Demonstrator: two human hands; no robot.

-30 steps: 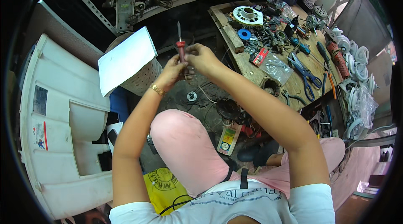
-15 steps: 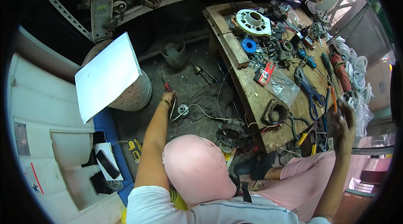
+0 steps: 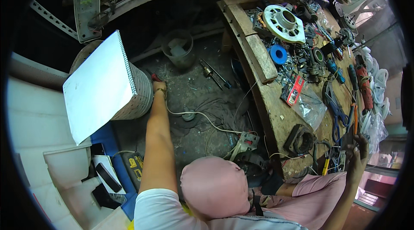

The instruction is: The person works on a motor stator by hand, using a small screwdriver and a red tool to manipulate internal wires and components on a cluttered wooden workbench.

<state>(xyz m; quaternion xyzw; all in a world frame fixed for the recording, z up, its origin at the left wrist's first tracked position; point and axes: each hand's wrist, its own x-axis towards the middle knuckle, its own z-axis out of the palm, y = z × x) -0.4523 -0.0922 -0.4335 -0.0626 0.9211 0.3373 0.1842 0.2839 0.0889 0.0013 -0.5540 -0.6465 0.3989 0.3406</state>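
A red-handled screwdriver (image 3: pixel 155 77) lies low by the ribbed drum (image 3: pixel 139 94) on the floor; a dark tool (image 3: pixel 348 140) stands upright at the counter's near edge.

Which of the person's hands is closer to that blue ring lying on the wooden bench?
The right hand, though neither is near. It is at the bench's near end, well below the blue ring. The left hand is off the bench, down at the floor beside the ribbed drum.

Notebook (image 3: pixel 97 87) on drum (image 3: pixel 138 94) at left; cluttered workbench (image 3: pixel 267 100) right, bucket (image 3: pixel 178 48) between.
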